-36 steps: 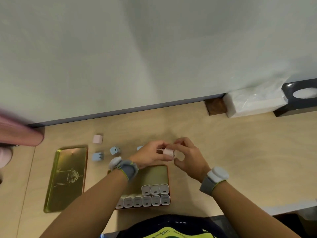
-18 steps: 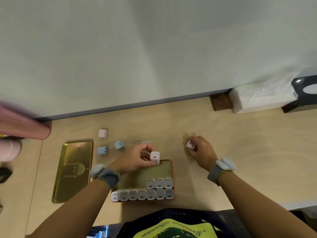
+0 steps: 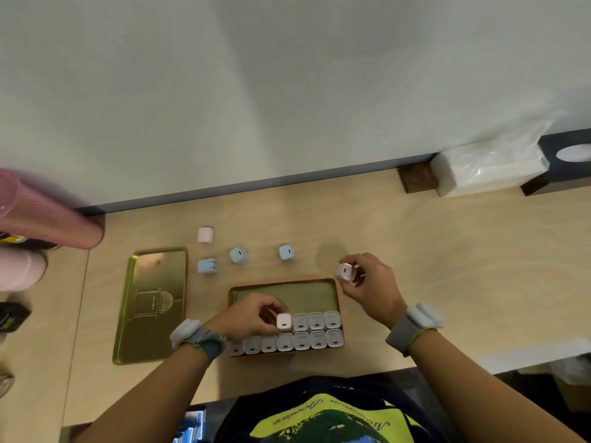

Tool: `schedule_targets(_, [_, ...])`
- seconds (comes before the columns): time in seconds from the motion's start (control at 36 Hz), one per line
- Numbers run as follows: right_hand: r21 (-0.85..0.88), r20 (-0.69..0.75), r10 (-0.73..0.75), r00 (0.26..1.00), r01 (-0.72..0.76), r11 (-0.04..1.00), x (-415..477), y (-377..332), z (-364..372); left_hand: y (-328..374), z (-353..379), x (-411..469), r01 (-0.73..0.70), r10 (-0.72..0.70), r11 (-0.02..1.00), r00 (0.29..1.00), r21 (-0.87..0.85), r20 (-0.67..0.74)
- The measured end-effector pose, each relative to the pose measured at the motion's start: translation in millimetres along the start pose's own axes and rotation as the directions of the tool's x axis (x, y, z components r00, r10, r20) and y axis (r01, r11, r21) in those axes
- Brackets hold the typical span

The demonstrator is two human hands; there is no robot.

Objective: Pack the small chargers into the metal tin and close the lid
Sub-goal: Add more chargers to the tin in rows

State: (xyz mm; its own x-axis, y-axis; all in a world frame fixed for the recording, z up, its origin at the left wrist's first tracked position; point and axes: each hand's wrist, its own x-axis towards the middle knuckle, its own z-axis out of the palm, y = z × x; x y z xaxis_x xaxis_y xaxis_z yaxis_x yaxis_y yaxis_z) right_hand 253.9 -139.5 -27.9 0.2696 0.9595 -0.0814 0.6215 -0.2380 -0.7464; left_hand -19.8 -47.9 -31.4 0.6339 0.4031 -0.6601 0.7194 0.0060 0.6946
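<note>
Left hand (image 3: 252, 318) lowered, grip pinching pink charger (image 3: 284, 321) into tin (image 3: 284, 290), right hand (image 3: 367, 279) gripping another charger (image 3: 347, 272)

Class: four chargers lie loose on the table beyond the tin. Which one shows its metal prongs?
The light blue charger nearest the gold lid, lying on its side with two prongs pointing right. The pink charger and the other two blue ones show none.

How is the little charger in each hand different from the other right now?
The left hand holds its pink charger inside the metal tin, at the left end of the second row; the right hand holds its charger over the wooden table, outside the tin's far right corner. The left one sits square with the packed chargers; the right one is tilted. Both are small, pale pink cubes pinched in fingertips.
</note>
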Motion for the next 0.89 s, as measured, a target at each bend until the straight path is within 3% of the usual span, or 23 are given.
schedule_targets(0.17, [0.006,0.209,-0.056,0.976,0.056,0.998,-3,-36,25,-11,-9,-2,-0.021,0.018,0.997,0.999,0.079,0.040])
schedule_targets(0.42, [-0.186,0.508,-0.037,0.861,0.152,0.971,9,-84,82,-31,-27,-29,-0.031,0.011,0.998,0.951,-0.061,-0.310])
schedule_targets(0.64, [-0.268,0.647,-0.036,0.761,0.272,0.924,5,-106,120,-54,-45,-46,-0.037,0.010,0.998,0.891,-0.051,-0.453])
schedule_targets(0.72, [-0.269,0.635,-0.026,0.772,0.252,0.930,-4,-102,122,-63,-59,-46,-0.055,0.029,0.998,0.831,-0.030,-0.555])
schedule_targets(0.89, [-0.255,0.648,-0.010,0.761,0.230,0.939,-21,-89,116,-62,-113,-25,-0.042,0.023,0.999,0.632,-0.005,-0.774])
